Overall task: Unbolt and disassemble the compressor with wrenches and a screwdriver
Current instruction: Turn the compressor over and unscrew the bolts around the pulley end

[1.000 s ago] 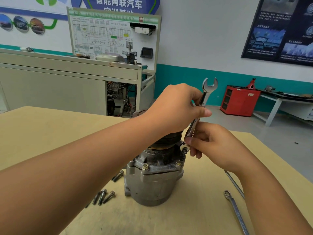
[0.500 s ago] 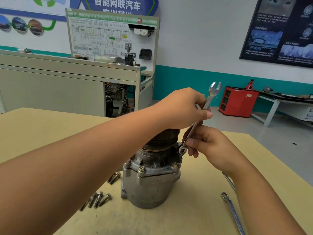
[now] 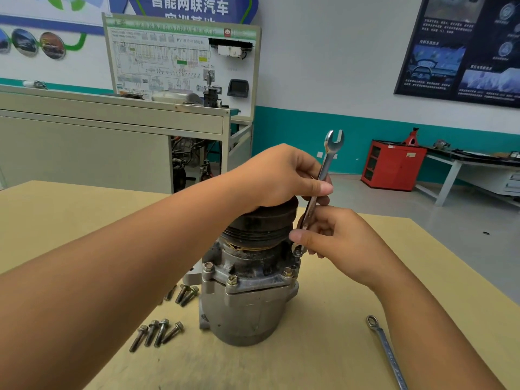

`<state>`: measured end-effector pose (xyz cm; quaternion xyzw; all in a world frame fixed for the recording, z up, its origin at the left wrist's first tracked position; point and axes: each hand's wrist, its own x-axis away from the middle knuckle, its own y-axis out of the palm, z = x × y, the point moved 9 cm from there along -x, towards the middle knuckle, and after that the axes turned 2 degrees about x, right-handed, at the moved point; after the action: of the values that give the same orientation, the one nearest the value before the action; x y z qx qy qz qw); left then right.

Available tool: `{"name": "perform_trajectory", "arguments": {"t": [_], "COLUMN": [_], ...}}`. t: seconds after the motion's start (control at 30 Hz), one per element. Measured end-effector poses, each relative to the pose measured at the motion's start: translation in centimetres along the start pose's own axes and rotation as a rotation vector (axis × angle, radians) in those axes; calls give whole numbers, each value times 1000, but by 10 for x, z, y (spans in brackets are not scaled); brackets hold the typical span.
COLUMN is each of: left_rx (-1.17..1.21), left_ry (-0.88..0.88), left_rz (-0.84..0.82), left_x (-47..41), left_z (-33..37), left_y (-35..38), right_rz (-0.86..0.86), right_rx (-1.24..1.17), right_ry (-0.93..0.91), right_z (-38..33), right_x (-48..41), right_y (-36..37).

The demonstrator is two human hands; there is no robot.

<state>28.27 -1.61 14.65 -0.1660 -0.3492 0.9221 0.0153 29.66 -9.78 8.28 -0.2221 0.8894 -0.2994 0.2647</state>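
Head view. The compressor (image 3: pixel 247 305) stands upright on the counter (image 3: pixel 323 356), pulley (image 3: pixel 264 223) uppermost, so its flange bolts (image 3: pixel 232 280) face the worker. The left hand (image 3: pixel 278 175) rests on the pulley, apparently to steady the body, its grip pinched on the upper shank of the wrench (image 3: pixel 327 159). The right hand (image 3: pixel 337 237) has its grip closed round the lower shank, apparently guiding the lower end onto a bolt at the flange's right side. Loose bolts (image 3: pixel 157 333) lie grouped left of the housing. A spare wrench (image 3: pixel 385 350) lies on the right, within reach.
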Motion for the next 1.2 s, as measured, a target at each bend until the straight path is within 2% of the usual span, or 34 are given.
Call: {"name": "perform_trajectory", "arguments": {"t": [0.37, 0.6, 1.2], "left_rx": [111, 154, 98], "left_ry": [42, 44, -26], "left_rz": [-22, 32, 171], "left_x": [4, 4, 9], "left_z": [3, 1, -3], "left_y": [1, -3, -13], "right_rz": [-94, -4, 45], "right_rx": [122, 71, 47], "right_ry": [42, 0, -24], "right_z": [-4, -9, -11], "right_x": [4, 3, 3], "right_y": [7, -2, -6]}}
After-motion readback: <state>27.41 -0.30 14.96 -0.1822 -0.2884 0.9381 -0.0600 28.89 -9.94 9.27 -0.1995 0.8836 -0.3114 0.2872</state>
